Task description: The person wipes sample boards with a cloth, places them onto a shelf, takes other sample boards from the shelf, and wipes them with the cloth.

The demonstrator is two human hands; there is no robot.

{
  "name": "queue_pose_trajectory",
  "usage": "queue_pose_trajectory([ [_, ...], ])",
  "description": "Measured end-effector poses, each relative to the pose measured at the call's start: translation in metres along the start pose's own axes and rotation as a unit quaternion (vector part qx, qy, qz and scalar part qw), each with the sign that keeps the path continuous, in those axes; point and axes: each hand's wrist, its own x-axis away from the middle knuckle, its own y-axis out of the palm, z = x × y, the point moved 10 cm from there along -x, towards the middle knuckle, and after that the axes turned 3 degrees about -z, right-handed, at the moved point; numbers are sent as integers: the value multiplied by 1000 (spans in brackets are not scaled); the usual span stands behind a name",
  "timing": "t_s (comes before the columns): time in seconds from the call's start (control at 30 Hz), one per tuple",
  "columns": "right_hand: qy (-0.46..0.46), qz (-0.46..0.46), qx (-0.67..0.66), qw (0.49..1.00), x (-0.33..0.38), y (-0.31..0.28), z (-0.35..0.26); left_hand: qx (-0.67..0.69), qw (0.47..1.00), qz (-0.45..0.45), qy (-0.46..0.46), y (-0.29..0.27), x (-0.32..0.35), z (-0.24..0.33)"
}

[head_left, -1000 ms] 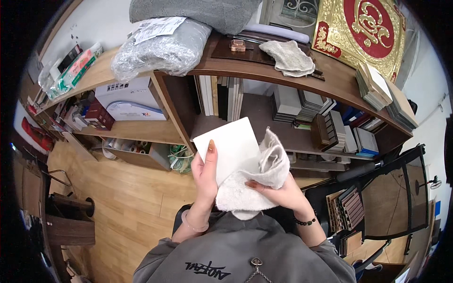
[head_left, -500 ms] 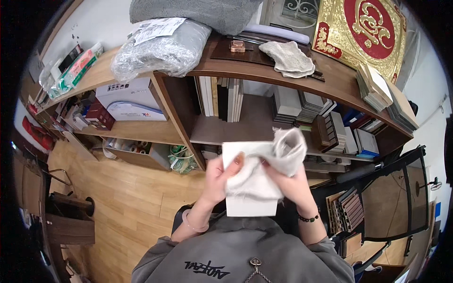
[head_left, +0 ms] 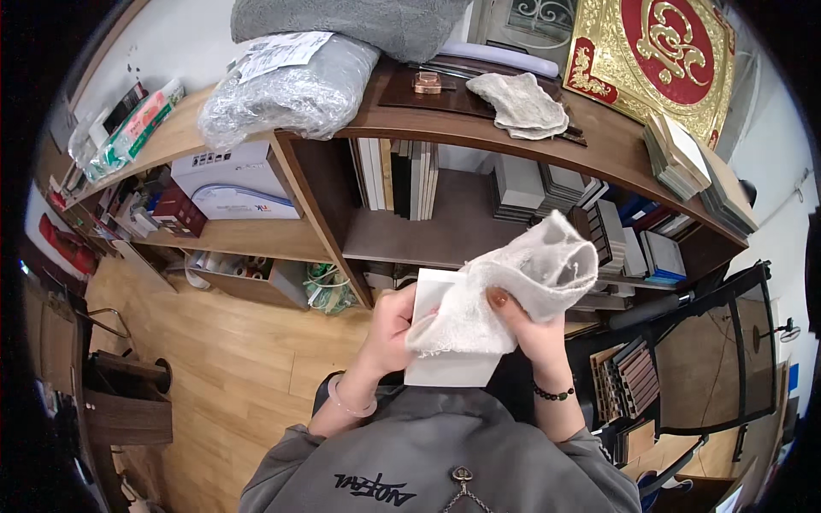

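Observation:
In front of my chest is a flat white rectangular panel (head_left: 453,372), tilted slightly. My left hand (head_left: 393,332) is closed on the panel's left edge, its fingertips partly hidden by the cloth. A pale, frayed cloth (head_left: 479,303) lies across the middle of the panel, and its bunched, folded end sticks out past the upper right. My right hand (head_left: 534,335) grips that cloth, thumb on top and the other fingers hidden underneath.
Ahead stands a brown shelf unit (head_left: 410,239) holding several books and boxes. On its top are a plastic-wrapped parcel (head_left: 295,90), another pale cloth (head_left: 520,104) and a gold-and-red panel (head_left: 658,60). A black-framed rack (head_left: 714,359) stands at right.
The cloth's bunched end has moved right and its body lies flatter over the panel. My left thumb, earlier on the panel's face, is now mostly out of sight. The panel has tilted.

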Motion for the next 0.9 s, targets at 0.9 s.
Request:
queue_pose_trajectory([
  [0.9, -334, -96, 301, 888, 3, 25, -78, -79, 997, -12, 13, -20, -14, 16],
])
